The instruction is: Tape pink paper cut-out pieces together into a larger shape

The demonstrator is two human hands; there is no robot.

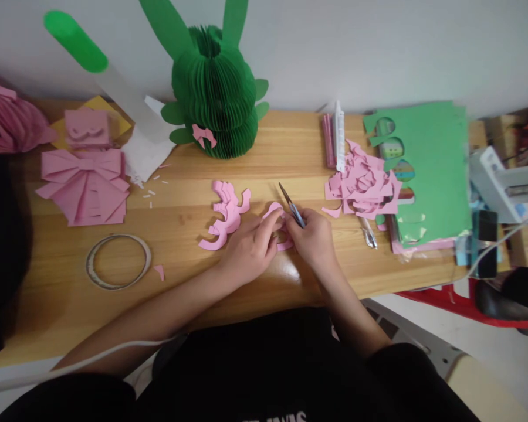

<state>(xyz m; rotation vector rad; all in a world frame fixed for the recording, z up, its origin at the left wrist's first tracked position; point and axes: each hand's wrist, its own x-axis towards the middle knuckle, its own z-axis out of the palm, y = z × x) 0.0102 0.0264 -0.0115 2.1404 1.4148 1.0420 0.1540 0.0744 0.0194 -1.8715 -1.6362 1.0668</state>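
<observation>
Near the middle of the table, my left hand (251,246) is closed, its fingers pinching a curved pink paper piece (273,208). Close beside it, my right hand (313,235) grips scissors (292,206) whose dark pointed blades angle up and left; their handles are hidden in the palm. The fingers of both hands almost meet over the pink paper, and part of it shows below them. Just left of my left hand lies a stack of curled pink paper cutouts (227,214).
Behind stands a green honeycomb paper figure (215,88). Pink scraps (364,183), a glue tube (338,136) and green sheets (440,170) lie right. A tape roll (89,264), folded pink paper bow (85,181) and white paper (147,155) are left.
</observation>
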